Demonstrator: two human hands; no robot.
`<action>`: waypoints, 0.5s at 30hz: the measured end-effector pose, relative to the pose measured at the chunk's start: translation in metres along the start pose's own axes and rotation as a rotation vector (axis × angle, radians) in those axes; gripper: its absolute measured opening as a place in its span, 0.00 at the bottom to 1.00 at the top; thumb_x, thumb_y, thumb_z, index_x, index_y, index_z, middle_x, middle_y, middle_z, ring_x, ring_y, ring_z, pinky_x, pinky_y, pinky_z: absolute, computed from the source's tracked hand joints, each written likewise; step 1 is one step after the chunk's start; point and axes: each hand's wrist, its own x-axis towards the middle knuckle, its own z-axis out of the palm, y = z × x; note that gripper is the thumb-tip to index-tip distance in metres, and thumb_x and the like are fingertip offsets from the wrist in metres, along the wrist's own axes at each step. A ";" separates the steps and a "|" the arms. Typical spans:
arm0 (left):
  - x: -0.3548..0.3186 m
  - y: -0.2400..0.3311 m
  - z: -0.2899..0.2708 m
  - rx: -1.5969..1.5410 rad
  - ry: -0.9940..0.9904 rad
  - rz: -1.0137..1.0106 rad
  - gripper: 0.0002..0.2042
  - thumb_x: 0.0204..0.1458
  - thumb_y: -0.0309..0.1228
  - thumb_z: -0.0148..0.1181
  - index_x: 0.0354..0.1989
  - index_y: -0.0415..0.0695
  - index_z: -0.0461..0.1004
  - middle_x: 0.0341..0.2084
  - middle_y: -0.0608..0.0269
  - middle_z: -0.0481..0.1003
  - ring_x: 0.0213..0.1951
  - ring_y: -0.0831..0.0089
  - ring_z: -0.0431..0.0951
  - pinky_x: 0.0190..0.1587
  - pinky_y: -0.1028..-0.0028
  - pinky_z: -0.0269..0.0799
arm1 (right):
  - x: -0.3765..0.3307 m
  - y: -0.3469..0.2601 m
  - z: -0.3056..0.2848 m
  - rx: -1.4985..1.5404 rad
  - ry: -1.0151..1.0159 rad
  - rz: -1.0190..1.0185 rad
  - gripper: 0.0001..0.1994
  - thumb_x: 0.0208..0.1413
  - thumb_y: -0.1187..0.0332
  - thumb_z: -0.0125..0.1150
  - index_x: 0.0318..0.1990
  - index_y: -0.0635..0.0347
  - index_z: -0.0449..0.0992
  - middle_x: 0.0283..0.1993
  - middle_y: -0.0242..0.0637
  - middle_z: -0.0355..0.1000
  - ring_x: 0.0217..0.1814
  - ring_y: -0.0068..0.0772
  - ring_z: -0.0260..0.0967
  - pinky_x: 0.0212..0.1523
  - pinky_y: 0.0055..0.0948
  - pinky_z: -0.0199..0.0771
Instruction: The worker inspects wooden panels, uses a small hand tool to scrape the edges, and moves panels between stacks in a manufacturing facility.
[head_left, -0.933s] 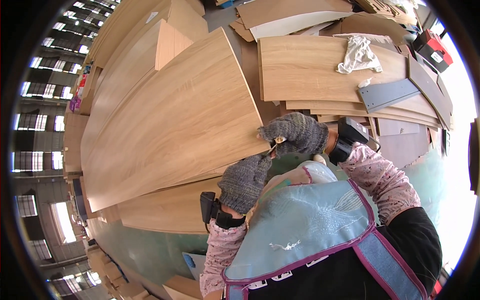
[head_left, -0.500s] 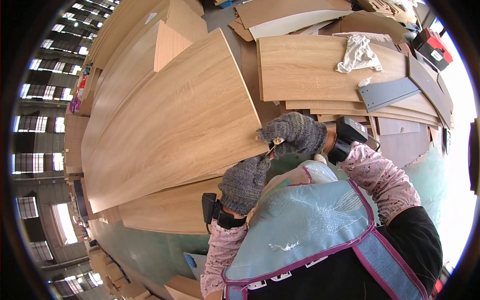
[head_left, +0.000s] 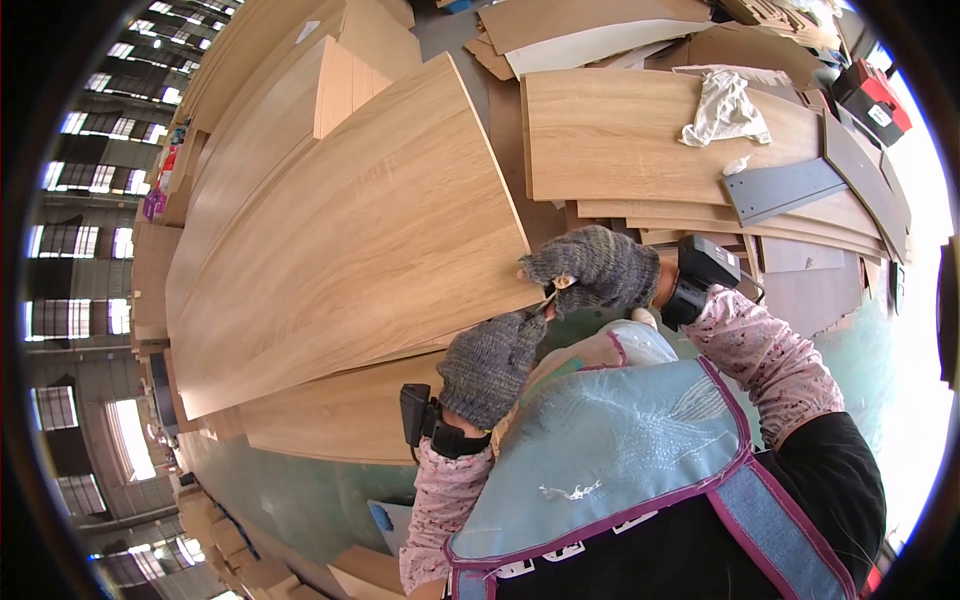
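A large wood-grain board (head_left: 370, 230) lies tilted at the left on other boards. Its near right corner is right by my two hands, which meet there in grey knitted gloves with bare fingertips. My left hand (head_left: 493, 362) is closed, its fingertips pinched just below that corner. My right hand (head_left: 598, 268) is curled, with its fingers over the board's edge and its thumb bent inward. Something thin and small shows between the fingertips of both hands, too small to name. The board's corner is partly covered by the fingers.
More wood-grain boards are stacked at the right (head_left: 620, 130), with a white cloth (head_left: 728, 108) and a grey drilled panel (head_left: 783, 191) on top. A red and black box (head_left: 872, 102) stands at the far right. Cardboard (head_left: 590, 28) lies at the back; cartons (head_left: 215, 535) are at lower left.
Both hands keep almost the same pose at the board's corner. The boards and surroundings appear shifted very slightly to the right in the view.
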 end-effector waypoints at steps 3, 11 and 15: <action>-0.003 0.002 0.001 -0.009 0.010 -0.010 0.12 0.50 0.27 0.53 0.44 0.44 0.74 0.33 0.54 0.74 0.32 0.59 0.75 0.33 0.65 0.70 | 0.000 -0.001 0.000 -0.012 -0.068 0.038 0.25 0.43 0.67 0.67 0.52 0.57 0.71 0.44 0.42 0.73 0.43 0.44 0.72 0.44 0.35 0.72; -0.002 0.005 -0.002 0.014 0.011 0.004 0.11 0.51 0.26 0.53 0.43 0.43 0.74 0.33 0.54 0.74 0.31 0.59 0.75 0.32 0.65 0.71 | -0.002 0.003 0.001 -0.017 -0.054 -0.001 0.23 0.43 0.66 0.68 0.49 0.58 0.73 0.44 0.41 0.73 0.43 0.43 0.72 0.44 0.35 0.72; -0.004 0.004 0.001 0.023 0.030 0.013 0.12 0.51 0.25 0.53 0.44 0.43 0.73 0.34 0.54 0.74 0.31 0.59 0.75 0.31 0.65 0.71 | 0.001 0.004 0.002 -0.012 -0.013 -0.056 0.19 0.45 0.69 0.64 0.47 0.58 0.73 0.36 0.42 0.73 0.36 0.45 0.72 0.37 0.35 0.72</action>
